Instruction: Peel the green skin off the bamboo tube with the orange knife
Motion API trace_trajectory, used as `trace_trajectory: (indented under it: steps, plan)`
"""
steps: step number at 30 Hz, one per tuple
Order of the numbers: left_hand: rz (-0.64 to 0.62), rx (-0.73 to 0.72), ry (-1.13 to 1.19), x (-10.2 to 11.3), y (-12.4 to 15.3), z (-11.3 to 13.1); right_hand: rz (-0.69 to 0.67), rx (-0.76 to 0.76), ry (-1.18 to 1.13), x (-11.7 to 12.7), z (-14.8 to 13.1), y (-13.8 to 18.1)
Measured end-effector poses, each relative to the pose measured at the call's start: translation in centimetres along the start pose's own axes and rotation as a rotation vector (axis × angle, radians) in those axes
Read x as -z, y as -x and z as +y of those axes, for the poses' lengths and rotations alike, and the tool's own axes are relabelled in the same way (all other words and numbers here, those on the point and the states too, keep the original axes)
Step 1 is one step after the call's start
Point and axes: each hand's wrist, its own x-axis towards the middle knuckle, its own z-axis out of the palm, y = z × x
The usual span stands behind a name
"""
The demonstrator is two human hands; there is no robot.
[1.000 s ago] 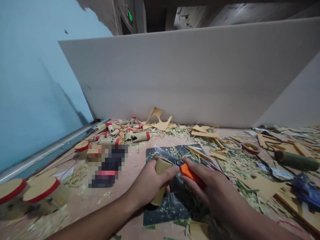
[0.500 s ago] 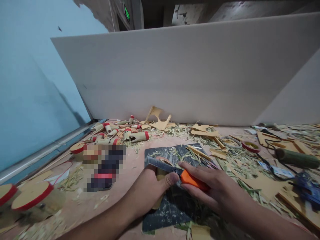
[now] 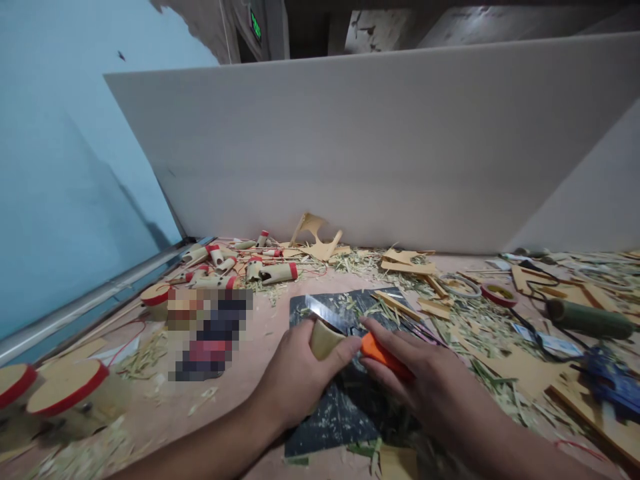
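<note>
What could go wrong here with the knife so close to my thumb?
The knife blade lies across the top of the bamboo tube, right beside the left hand thumb, so a slip could cut it. The right hand grips only the orange handle. Loose shavings on the black mat might let the tube slide.

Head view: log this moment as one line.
left hand: grip on bamboo tube | right hand: grip on orange-handled knife | blade on tube top | over black cutting mat

No text is readable. A small glowing green rectangular sign [image 3: 257, 25] high on the far wall is too blurred to read.
</note>
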Motion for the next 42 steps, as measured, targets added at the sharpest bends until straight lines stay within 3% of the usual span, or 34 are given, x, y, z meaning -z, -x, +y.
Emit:
trace_trajectory:
  steps: [3, 8, 18, 24, 28, 33, 37, 42]
  plan:
    - [0.026, 0.040, -0.031, -0.1, -0.1, -0.1, 0.035, -0.033, -0.035, -0.1, -0.1, -0.1]
    - [-0.048, 0.055, 0.033, 0.4, -0.4, -0.2, -0.047, -0.045, -0.116, 0.8, 0.3, -0.4]
    - [-0.133, -0.086, 0.105, 0.3, -0.2, 0.0, -0.172, 0.010, -0.193, 1.4, -0.1, -0.6]
    - [-0.083, -0.070, 0.087, -0.1, -0.2, 0.0, -0.069, -0.020, -0.075, 0.4, -0.1, -0.1]
    - [0.002, 0.052, -0.006, -0.4, -0.3, -0.2, 0.024, -0.078, -0.062, -0.3, -0.3, 0.0]
    - [-0.047, 0.051, 0.032, 0.0, -0.1, 0.0, -0.013, -0.096, -0.138, 0.7, 0.0, -0.4]
    - [-0.143, 0.022, 0.155, 0.5, -0.2, 0.1, -0.018, -0.251, -0.310, 1.9, 0.0, -1.3]
    - [-0.177, 0.142, 0.422, 0.4, -0.5, -0.2, -0.292, -0.738, -0.934, 1.7, -0.8, -2.1]
